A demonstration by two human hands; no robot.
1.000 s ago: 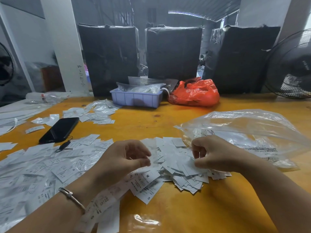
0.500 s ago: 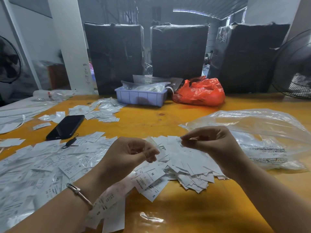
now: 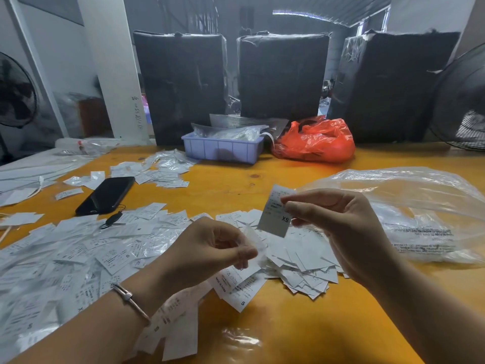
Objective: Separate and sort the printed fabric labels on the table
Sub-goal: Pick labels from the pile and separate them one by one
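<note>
My right hand [image 3: 338, 227] pinches a white fabric label marked XS [image 3: 275, 214] between thumb and forefinger, held upright above the table. Below it lies a loose heap of white labels [image 3: 301, 264]. My left hand [image 3: 207, 250], with a metal bracelet on the wrist, hovers over the heap with its fingers curled, and a blurred pale strip [image 3: 253, 239] sits at its fingertips. Whether the left fingers pinch that strip is unclear. A wide spread of printed labels [image 3: 78, 258] covers the table's left side, several showing size letters S and XL.
The orange table [image 3: 301, 332] carries a black phone [image 3: 106, 194], a clear plastic bag [image 3: 409, 206] at right, a lilac tray [image 3: 223, 149] and a red bag [image 3: 315, 141] at the back. Dark wrapped boxes [image 3: 283, 77] stand behind. A fan [image 3: 464, 101] is at far right.
My right hand has risen from the heap and lifted one XS label clear of it. My left hand has stayed above the heap, shifting slightly.
</note>
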